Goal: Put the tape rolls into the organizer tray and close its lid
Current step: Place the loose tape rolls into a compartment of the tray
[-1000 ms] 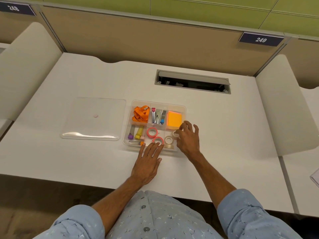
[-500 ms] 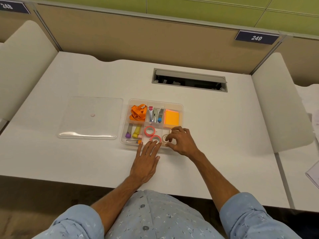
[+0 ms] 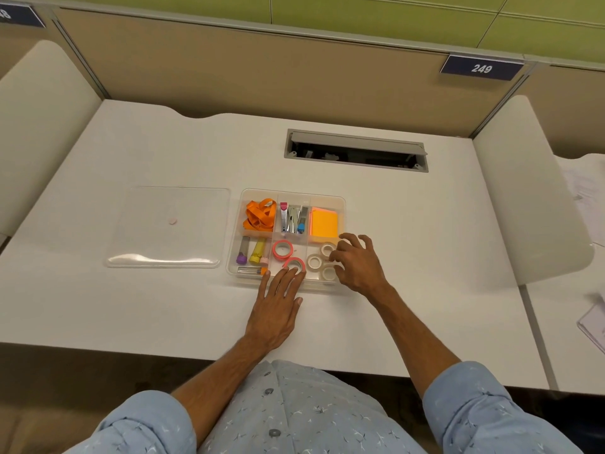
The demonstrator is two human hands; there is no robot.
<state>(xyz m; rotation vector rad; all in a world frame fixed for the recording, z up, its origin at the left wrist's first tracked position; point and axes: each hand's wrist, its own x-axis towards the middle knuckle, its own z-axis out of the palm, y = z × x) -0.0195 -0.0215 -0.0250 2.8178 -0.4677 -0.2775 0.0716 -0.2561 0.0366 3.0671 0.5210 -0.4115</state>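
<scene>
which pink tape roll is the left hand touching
The near pink tape roll, at the tray's front edge. The left hand's fingertips rest on it. The other pink roll lies further back, untouched.

The left hand's fingers (image 3: pixel 288 276) hide the near edge of the pink tape roll (image 3: pixel 294 264)

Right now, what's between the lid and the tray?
Head view: only a narrow strip of bare desk separates the clear lid from the tray; nothing lies in it.
</scene>
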